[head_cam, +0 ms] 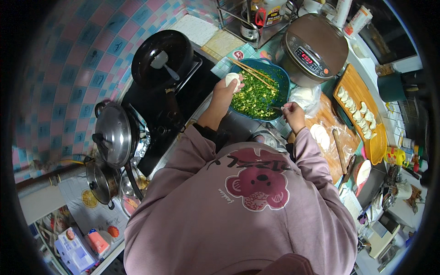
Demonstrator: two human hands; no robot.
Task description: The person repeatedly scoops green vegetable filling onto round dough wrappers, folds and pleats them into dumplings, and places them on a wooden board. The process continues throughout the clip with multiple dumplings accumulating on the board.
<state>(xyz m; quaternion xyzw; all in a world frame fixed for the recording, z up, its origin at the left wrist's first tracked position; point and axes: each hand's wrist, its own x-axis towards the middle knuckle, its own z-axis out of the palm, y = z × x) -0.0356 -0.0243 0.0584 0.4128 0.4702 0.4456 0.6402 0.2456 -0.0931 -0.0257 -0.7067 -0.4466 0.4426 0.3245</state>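
Note:
My left hand [225,94] holds a round dough wrapper [232,81] above the left rim of a blue basin [284,80]. Chopped green filling with yellow egg-like bits [252,98] fills the basin. A pair of wooden chopsticks [250,71] lies across its far side. At the basin's near right rim, my right hand [294,115] grips the handle of a spoon [275,108], whose tip reaches into the filling. More flat dough wrappers [320,136] rest on a wooden board [331,161] to the right, beside a rolling pin [339,151].
Several shaped dumplings [357,111] sit on a bamboo board [350,80] at the right, by a yellow basket [377,144]. A rice cooker [314,48] stands behind the basin. On the left are a wok [141,62] with a spatula [161,62] and a lidded pan [115,134].

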